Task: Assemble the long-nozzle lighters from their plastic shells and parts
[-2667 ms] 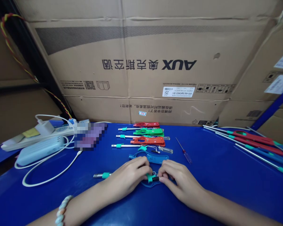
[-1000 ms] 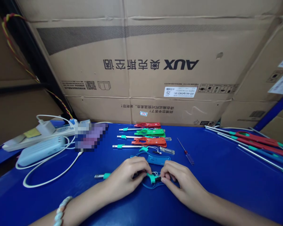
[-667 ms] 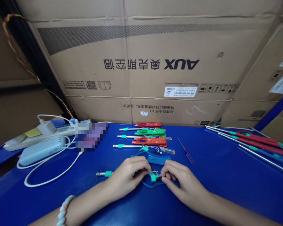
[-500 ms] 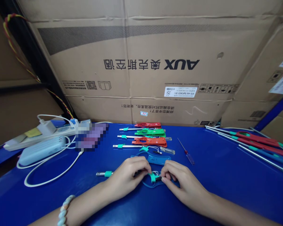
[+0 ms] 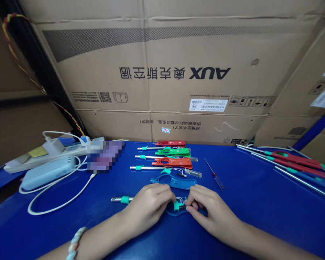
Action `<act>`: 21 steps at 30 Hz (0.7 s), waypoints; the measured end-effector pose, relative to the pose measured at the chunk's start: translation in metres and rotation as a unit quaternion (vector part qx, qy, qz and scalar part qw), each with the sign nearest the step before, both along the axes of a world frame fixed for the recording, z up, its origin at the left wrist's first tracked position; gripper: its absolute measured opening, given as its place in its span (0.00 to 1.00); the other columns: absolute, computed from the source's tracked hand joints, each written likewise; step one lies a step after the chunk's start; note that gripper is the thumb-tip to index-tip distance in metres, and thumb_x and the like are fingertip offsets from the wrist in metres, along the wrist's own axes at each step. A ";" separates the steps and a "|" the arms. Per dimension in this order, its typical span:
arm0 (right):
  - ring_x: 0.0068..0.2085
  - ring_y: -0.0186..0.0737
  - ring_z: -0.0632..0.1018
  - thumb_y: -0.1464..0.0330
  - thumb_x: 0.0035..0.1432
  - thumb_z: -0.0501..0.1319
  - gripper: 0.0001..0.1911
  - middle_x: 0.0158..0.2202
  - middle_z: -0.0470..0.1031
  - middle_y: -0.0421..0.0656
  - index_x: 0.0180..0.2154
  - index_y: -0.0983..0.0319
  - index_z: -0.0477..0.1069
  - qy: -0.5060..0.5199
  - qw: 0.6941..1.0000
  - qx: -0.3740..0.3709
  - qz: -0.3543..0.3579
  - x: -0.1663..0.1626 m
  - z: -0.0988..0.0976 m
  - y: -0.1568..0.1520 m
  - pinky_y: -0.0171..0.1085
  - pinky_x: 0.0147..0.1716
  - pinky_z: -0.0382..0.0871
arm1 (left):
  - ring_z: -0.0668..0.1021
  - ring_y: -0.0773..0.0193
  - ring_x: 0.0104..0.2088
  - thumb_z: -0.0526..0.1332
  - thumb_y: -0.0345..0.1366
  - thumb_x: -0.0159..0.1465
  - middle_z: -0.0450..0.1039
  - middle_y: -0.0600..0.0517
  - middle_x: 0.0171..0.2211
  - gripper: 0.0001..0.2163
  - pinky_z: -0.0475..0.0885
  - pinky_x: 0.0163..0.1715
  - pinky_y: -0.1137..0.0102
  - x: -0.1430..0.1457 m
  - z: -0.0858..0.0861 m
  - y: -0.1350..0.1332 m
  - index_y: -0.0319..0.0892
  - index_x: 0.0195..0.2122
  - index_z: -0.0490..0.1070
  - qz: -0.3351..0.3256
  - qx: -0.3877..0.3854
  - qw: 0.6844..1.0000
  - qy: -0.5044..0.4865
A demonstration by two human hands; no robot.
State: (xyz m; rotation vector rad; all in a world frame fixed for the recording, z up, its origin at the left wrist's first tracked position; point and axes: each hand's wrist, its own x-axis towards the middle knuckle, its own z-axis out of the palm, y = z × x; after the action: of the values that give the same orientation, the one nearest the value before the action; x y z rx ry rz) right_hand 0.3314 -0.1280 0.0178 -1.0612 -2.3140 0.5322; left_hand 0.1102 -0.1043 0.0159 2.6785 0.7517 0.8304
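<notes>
Blue lighter (image 5: 176,213) flat on table (image 5: 246,216); my left hand (image 5: 148,207) clamps it, right hand (image 5: 208,211) pinches black part (image 5: 182,207). Grips unchanged; fitting unfinished.

— What is carried by the blue table (image 5: 260,202)?
— At its left, a white power strip (image 5: 29,162), a pale blue power bank (image 5: 47,173) and a looped white cable (image 5: 59,204) are laid.
— And in the middle?
— Red and green plastic-handled tools with metal tubes (image 5: 173,152) are lined up, and a blue plastic handle shell (image 5: 173,181) lies just before them. A silver metal tube with a teal collar (image 5: 121,199) lies nearest.
— To the right?
— A thin red-handled screwdriver (image 5: 214,174) and long red-handled rods (image 5: 292,162) are spread.
</notes>
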 end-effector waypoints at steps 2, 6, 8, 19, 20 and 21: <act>0.29 0.35 0.68 0.78 0.57 0.55 0.09 0.26 0.65 0.37 0.28 0.60 0.62 -0.005 1.000 0.003 0.002 0.000 0.000 0.001 0.36 0.34 0.62 | 0.73 0.64 0.29 0.48 0.25 0.69 0.73 0.51 0.30 0.11 0.66 0.30 0.71 0.000 -0.001 -0.002 0.39 0.36 0.69 -0.002 0.047 0.998 0.037; 0.29 0.35 0.68 0.78 0.57 0.56 0.09 0.25 0.65 0.37 0.28 0.60 0.62 -0.009 1.000 0.004 0.000 0.000 0.000 0.002 0.35 0.34 0.62 | 0.72 0.62 0.27 0.45 0.27 0.70 0.72 0.50 0.29 0.13 0.65 0.27 0.69 0.001 0.001 -0.006 0.38 0.38 0.69 0.000 0.126 0.987 0.102; 0.30 0.35 0.68 0.79 0.57 0.56 0.09 0.26 0.66 0.37 0.28 0.60 0.62 -0.008 1.000 0.002 -0.003 0.000 -0.001 0.002 0.35 0.32 0.61 | 0.72 0.62 0.27 0.46 0.28 0.70 0.71 0.50 0.30 0.12 0.66 0.28 0.69 0.001 0.003 -0.008 0.38 0.40 0.69 -0.002 0.142 0.982 0.125; 0.30 0.36 0.68 0.78 0.58 0.55 0.10 0.26 0.66 0.38 0.28 0.60 0.62 -0.009 1.000 0.023 0.000 0.000 -0.002 0.001 0.33 0.30 0.60 | 0.71 0.61 0.28 0.48 0.29 0.71 0.69 0.50 0.31 0.10 0.68 0.28 0.67 0.001 0.004 -0.009 0.36 0.41 0.69 -0.011 0.175 0.969 0.175; 0.30 0.36 0.68 0.78 0.59 0.55 0.10 0.26 0.66 0.38 0.28 0.60 0.62 -0.015 0.999 0.033 0.006 0.000 -0.002 0.001 0.34 0.30 0.60 | 0.71 0.61 0.27 0.48 0.29 0.71 0.69 0.50 0.31 0.10 0.67 0.28 0.67 0.002 0.004 -0.009 0.36 0.40 0.69 -0.009 0.183 0.969 0.168; 0.30 0.36 0.68 0.77 0.59 0.55 0.10 0.26 0.66 0.38 0.28 0.60 0.61 -0.021 0.999 0.046 0.011 0.000 -0.003 0.001 0.34 0.30 0.61 | 0.70 0.61 0.27 0.48 0.29 0.70 0.69 0.50 0.31 0.10 0.67 0.27 0.67 0.002 0.004 -0.009 0.36 0.39 0.69 -0.007 0.190 0.968 0.161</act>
State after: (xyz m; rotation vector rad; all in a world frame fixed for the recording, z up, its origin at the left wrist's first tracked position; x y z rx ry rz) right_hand 0.3315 -0.1270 0.0151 -1.0128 -2.3657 0.4117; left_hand 0.1126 -0.1136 0.0195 3.2122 0.6953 0.5893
